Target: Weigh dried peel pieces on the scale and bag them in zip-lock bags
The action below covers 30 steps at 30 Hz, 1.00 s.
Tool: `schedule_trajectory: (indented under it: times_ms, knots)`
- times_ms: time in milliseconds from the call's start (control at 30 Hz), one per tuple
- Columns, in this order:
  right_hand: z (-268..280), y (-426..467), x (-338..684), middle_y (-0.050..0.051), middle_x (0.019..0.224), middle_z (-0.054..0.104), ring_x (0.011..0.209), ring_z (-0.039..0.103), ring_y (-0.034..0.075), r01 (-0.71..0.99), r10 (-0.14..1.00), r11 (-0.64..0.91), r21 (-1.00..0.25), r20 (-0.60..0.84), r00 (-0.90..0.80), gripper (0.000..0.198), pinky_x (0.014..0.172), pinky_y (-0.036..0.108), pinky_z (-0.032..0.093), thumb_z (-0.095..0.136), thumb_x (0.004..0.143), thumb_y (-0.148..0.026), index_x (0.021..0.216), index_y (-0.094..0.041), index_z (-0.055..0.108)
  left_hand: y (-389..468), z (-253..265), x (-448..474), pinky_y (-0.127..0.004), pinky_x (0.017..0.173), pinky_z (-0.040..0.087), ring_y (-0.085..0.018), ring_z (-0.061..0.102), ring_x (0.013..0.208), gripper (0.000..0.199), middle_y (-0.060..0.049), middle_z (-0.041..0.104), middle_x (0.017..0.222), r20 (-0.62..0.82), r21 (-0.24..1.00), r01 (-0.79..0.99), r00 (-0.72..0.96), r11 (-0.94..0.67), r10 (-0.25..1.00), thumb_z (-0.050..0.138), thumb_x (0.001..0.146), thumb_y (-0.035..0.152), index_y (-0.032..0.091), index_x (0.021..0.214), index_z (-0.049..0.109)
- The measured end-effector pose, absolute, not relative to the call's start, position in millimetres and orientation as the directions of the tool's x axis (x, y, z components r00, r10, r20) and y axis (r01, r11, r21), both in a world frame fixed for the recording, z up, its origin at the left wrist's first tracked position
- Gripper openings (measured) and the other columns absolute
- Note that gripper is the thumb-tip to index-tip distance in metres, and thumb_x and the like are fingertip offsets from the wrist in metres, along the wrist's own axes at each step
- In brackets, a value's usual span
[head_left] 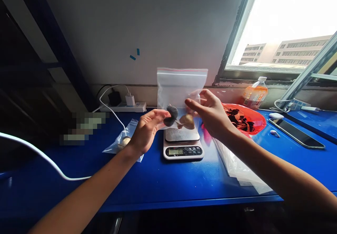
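Note:
Upright above a kitchen scale point(183, 152) I hold a clear zip-lock bag point(179, 86) between both hands. A dark rounded piece point(172, 114) and a tan piece point(187, 121) show at its bottom; they look like dried mushroom or fungus. My left hand point(147, 127) is closed, pinching the bag's lower left beside the dark piece. My right hand point(209, 109) grips the right edge, thumb in front and some fingers behind the plastic. The bag's lower part covers some of the scale's metal plate. The scale's display is lit.
Left of the scale lies another clear bag point(119, 144) with a pale piece inside. Flat plastic bags point(239, 170) lie under my right forearm. Behind are a red bag point(259, 125) of dark dried pieces, a drink bottle point(255, 92), a phone point(297, 132) and a power strip point(138, 106).

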State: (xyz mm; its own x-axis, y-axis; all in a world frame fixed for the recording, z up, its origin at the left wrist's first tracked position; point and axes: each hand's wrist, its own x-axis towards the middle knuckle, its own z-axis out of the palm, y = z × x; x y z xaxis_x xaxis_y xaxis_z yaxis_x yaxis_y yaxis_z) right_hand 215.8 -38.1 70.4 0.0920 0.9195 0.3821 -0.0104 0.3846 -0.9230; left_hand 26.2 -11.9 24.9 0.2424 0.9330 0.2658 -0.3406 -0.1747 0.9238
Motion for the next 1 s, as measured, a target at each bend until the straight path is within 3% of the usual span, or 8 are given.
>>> schedule_trajectory:
  times_ms: [100,200,300,500,667,833,1000]
  knots:
    - [67,-36,218,0.000,0.076,0.066,0.069,0.060,0.012,0.044,0.898,0.422,-0.906,0.424,0.115,0.032,0.064,0.029,0.045,0.075,0.075,-0.043,0.088,-0.021,0.056,-9,26,22,-0.045,0.095,0.048,-0.024,0.067,0.095,0.017,-0.004,0.074,0.086,0.263,0.951,-0.235,0.272,-0.202,0.926,0.080,0.071,0.037,0.021,0.075,0.073]
    - [62,-36,217,-0.001,0.069,0.063,0.066,0.058,0.012,0.094,0.918,0.396,-0.914,0.398,0.001,0.030,0.063,0.029,0.044,0.075,0.074,-0.042,0.083,-0.020,0.056,-9,27,19,-0.044,0.093,0.049,-0.025,0.068,0.095,0.032,-0.006,0.076,0.095,0.268,0.958,-0.187,0.321,-0.217,0.908,0.079,0.073,0.045,0.022,0.096,0.073]
    - [57,-38,215,-0.002,0.070,0.061,0.067,0.058,0.013,0.080,0.937,0.346,-0.935,0.340,-0.085,0.034,0.061,0.028,0.044,0.076,0.072,-0.041,0.091,-0.020,0.056,-12,29,18,-0.040,0.089,0.051,-0.023,0.070,0.092,0.051,-0.007,0.077,0.097,0.264,0.963,-0.136,0.338,-0.231,0.903,0.082,0.072,0.047,0.021,0.113,0.067]
    - [44,-46,207,-0.002,0.080,0.061,0.073,0.058,0.014,0.076,0.948,0.273,-0.959,0.254,-0.193,0.040,0.067,0.030,0.047,0.077,0.070,-0.038,0.098,-0.022,0.053,-17,30,25,-0.028,0.070,0.052,-0.016,0.068,0.076,0.031,0.001,0.070,0.077,0.358,0.927,-0.169,0.136,-0.334,0.924,0.083,0.071,0.036,0.022,0.093,0.067]
    - [40,-48,205,-0.004,0.073,0.058,0.065,0.057,0.013,0.029,0.944,0.208,-0.978,0.192,-0.268,0.044,0.063,0.030,0.047,0.078,0.066,-0.033,0.098,-0.022,0.050,-19,30,28,-0.026,0.066,0.052,-0.015,0.068,0.074,0.033,0.001,0.069,0.076,0.380,0.917,-0.180,0.126,-0.356,0.916,0.084,0.070,0.038,0.022,0.092,0.066]
    - [47,-51,203,-0.002,0.078,0.060,0.066,0.057,0.013,0.067,0.953,0.236,-0.969,0.218,-0.208,0.038,0.059,0.029,0.046,0.076,0.065,-0.028,0.093,-0.021,0.052,-17,29,25,-0.030,0.073,0.054,-0.018,0.069,0.081,0.040,-0.001,0.070,0.080,0.383,0.919,-0.168,0.177,-0.356,0.907,0.083,0.073,0.048,0.022,0.097,0.065]
    - [46,-51,200,-0.006,0.070,0.056,0.057,0.053,0.011,-0.027,0.962,0.241,-0.970,0.243,-0.122,0.047,0.052,0.027,0.042,0.079,0.065,-0.036,0.098,-0.024,0.048,-18,33,21,-0.035,0.079,0.054,-0.023,0.070,0.091,0.062,-0.005,0.073,0.097,0.267,0.963,-0.144,0.360,-0.230,0.894,0.084,0.071,0.051,0.022,0.119,0.057]
